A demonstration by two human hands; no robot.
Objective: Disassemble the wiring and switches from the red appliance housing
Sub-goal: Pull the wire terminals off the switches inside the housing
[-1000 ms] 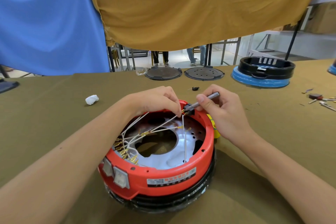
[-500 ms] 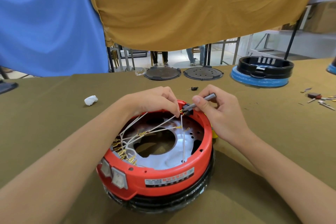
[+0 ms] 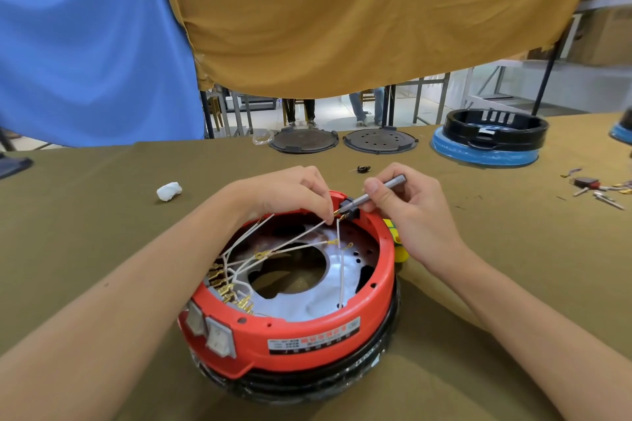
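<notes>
The round red appliance housing (image 3: 307,335) stands upside down on the olive cloth, over a black base. Two white rocker switches (image 3: 210,330) sit in its near left wall. White wires (image 3: 273,243) with brass terminals run across the open inside. My left hand (image 3: 290,195) pinches a wire end at the far rim, beside a small black part (image 3: 350,210) set in that rim. My right hand (image 3: 407,212) grips a thin grey metal tool (image 3: 379,190) whose tip meets that black part.
On the cloth lie a white crumpled wad (image 3: 168,191) at the left, a tiny black part (image 3: 363,168) behind the hands, and loose terminals and bits (image 3: 595,188) at the right. Two dark round plates (image 3: 342,142) and a black-and-blue housing (image 3: 489,138) stand at the far edge. A yellow object (image 3: 396,243) peeks from behind the housing.
Both hands stay at the far rim; the view has shifted slightly. The tool and the pinched wire keep the same places.
</notes>
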